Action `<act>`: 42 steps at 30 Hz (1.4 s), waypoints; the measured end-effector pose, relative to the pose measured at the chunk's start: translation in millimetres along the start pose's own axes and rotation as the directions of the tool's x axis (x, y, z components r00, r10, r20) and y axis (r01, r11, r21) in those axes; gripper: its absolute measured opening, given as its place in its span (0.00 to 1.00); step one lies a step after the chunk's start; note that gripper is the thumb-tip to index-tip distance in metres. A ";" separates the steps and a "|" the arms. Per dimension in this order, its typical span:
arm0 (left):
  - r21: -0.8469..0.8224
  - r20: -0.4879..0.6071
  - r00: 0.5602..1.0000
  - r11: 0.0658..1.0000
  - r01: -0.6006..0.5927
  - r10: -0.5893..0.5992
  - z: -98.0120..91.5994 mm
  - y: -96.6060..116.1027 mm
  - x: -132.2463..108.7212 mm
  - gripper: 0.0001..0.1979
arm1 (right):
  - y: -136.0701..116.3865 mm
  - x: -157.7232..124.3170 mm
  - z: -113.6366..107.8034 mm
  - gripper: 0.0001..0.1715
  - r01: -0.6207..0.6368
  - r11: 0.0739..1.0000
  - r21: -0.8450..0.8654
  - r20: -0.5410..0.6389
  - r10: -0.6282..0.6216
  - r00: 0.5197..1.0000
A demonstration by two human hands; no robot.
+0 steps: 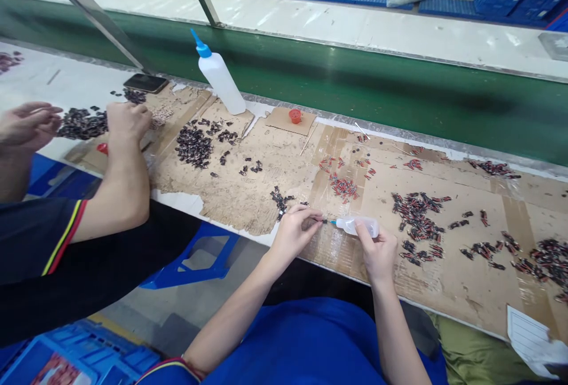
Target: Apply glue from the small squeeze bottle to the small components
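Note:
Near the table's front edge my left hand pinches a small black part between thumb and fingertips. My right hand is closed around a small clear squeeze bottle, tipped sideways with its blue-green nozzle at the black part. Whether nozzle and part touch, I cannot tell. Just beyond my left hand is a little cluster of black parts. Further off lies a pile of small red pieces. To the right of my right hand spreads a heap of black-and-red parts.
A large white bottle with a blue nozzle leans at the back, left of a red cap. A co-worker's hands work at the left by a black pile and a phone. Behind runs a green belt.

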State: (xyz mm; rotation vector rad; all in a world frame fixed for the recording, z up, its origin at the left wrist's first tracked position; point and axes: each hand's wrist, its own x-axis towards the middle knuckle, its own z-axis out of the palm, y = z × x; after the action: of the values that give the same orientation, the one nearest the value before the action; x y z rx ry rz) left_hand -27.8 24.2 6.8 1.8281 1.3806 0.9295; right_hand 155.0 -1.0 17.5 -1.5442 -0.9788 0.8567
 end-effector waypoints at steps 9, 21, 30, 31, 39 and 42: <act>0.011 -0.001 1.000 1.000 -0.012 0.012 0.2 -1.7 -0.3 0.07 | 3.5 0.4 0.9 0.18 -0.007 0.999 0.035 0.052 0.005 0.999; 0.032 0.011 1.000 0.999 -0.001 0.001 1.1 -1.6 0.3 0.07 | 11.0 1.9 -2.9 0.18 0.000 0.999 0.046 -0.013 0.000 1.000; 0.113 0.033 0.995 0.989 -0.097 0.094 -5.9 4.4 16.3 0.09 | 16.0 4.2 -18.4 0.24 0.092 0.968 0.232 -0.129 -0.063 0.990; 0.127 0.030 0.993 0.985 -0.120 0.117 -4.8 7.7 21.6 0.07 | 16.7 3.9 -18.5 0.25 0.105 0.969 0.223 -0.127 -0.078 0.989; 0.331 0.141 0.979 0.925 -0.189 0.149 34.5 19.9 57.0 0.04 | 26.0 1.0 -14.6 0.38 0.107 0.990 0.096 -0.105 -0.097 0.990; 0.401 0.179 0.973 0.892 -0.206 0.144 43.9 15.3 59.8 0.06 | 19.5 -12.5 -16.9 0.42 0.300 0.946 -0.125 -0.209 -0.321 0.924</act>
State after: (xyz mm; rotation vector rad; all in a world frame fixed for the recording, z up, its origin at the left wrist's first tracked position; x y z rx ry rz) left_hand 28.3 75.0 5.1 2.3254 1.4185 0.5978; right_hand 168.1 -20.9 1.6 -1.4735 -1.0693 0.4064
